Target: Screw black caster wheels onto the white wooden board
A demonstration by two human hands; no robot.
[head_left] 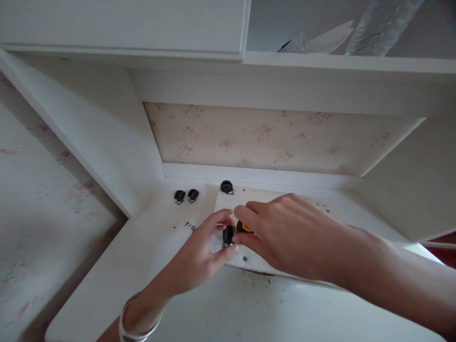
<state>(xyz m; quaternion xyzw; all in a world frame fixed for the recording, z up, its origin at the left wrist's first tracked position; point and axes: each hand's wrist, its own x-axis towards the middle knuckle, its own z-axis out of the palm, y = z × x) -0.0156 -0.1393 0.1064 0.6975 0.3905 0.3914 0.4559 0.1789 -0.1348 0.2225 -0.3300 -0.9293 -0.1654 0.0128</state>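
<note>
My left hand (203, 251) has its thumb and fingers closed around a black caster wheel (228, 234) near the front left corner of a white board (256, 194). My right hand (285, 228) grips a black and yellow handle (245, 227), which looks like a screwdriver; its shaft is hidden. The handle is close beside the caster. At the board's back left corner stands another black caster (226, 186). Two loose casters, one (179, 196) and its neighbour (193, 194), lie on the desk left of the board. Several small dark screws (190, 225) lie near my left hand.
The white desk (142, 266) is enclosed by a side panel (96, 128) on the left and another on the right. A cabinet (124, 28) overhangs the work. On its open shelf are a clear plastic bottle (381, 28) and papers (327, 40). Dark debris (261, 282) dots the desk's front.
</note>
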